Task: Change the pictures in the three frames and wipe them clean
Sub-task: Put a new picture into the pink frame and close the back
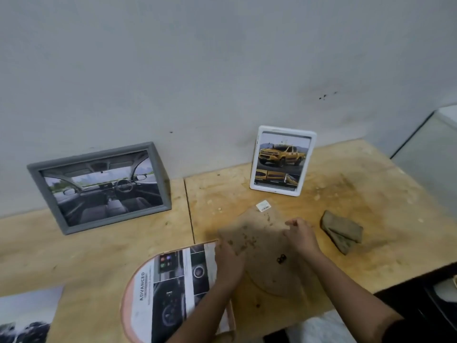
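Note:
An arched wooden frame (138,288) lies flat at the front with a car-feature picture (173,288) in it. Beside it lies its brown arched backing board (262,243), bearing a small black clip and a white sticker. My left hand (228,261) rests on the board's left edge where it meets the frame. My right hand (300,235) pinches the board's right edge. A grey frame (158,174) with a car-interior picture leans on the wall at left. A white frame (310,164) with a yellow truck picture stands at the back.
A folded brown cloth (342,230) lies right of my right hand. A loose picture (27,315) lies at the front left corner. The plywood table (99,256) has a seam down its middle and a stained patch at right. The wall rises right behind the frames.

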A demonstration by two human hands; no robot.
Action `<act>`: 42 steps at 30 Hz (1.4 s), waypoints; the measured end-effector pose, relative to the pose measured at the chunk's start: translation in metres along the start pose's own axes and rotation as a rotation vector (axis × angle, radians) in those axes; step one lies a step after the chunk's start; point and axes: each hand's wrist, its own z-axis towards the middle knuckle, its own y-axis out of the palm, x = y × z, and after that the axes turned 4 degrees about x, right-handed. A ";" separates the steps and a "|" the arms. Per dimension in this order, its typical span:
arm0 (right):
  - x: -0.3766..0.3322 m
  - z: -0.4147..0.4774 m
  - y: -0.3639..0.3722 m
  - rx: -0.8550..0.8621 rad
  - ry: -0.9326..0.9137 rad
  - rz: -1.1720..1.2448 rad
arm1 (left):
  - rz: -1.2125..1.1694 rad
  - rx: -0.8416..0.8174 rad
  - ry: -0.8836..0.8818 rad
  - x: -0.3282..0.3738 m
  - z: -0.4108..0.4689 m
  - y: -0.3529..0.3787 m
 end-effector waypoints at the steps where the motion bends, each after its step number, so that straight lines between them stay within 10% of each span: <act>1: 0.008 0.013 -0.007 -0.022 0.022 -0.024 | 0.020 0.018 -0.025 0.003 -0.004 0.014; 18: 0.040 0.036 -0.036 -0.310 0.167 0.060 | -0.612 0.255 -0.557 0.019 -0.037 0.071; 32: 0.006 -0.006 -0.037 -0.359 0.358 0.970 | -0.910 -0.061 -0.116 0.002 -0.059 0.049; 42: -0.024 -0.062 0.004 -0.483 0.120 1.019 | -0.803 -0.126 -0.152 -0.052 -0.051 -0.122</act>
